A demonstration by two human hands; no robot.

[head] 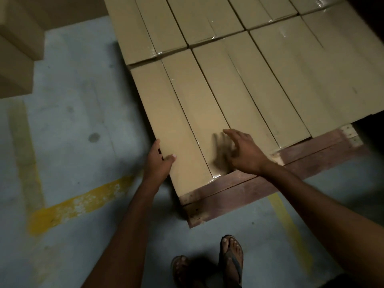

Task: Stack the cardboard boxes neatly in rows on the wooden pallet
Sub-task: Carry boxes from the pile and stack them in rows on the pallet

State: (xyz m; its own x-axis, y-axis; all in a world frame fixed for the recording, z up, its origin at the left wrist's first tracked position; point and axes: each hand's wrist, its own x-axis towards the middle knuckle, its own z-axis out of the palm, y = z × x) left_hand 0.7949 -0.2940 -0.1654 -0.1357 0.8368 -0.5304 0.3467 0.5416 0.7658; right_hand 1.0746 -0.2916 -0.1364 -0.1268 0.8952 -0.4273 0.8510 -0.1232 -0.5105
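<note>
The step in hand seems to be the seating of the leftmost box [170,125] in the near row on the wooden pallet [249,192]. This box lies flat at the pallet's left edge, long side against the second box [199,109], and its near end reaches almost to the pallet's front corner. The left hand [160,161] grasps its outer side near that end, the thumb on top and the fingers down the side wall. The right hand [243,150] is released, its fingers spread above the second box; it is blurred, so I cannot tell if it touches the cardboard. To do this well, I think the left hand should press the box sideways until no gap is left along the seam, while the flat right palm keeps the neighbour from sliding. Then the near ends should be made level with each other, because a box that stands out over the pallet edge can be knocked. The smooth tape on the tops looks slippery, so the push should be slow and low on the side.
</note>
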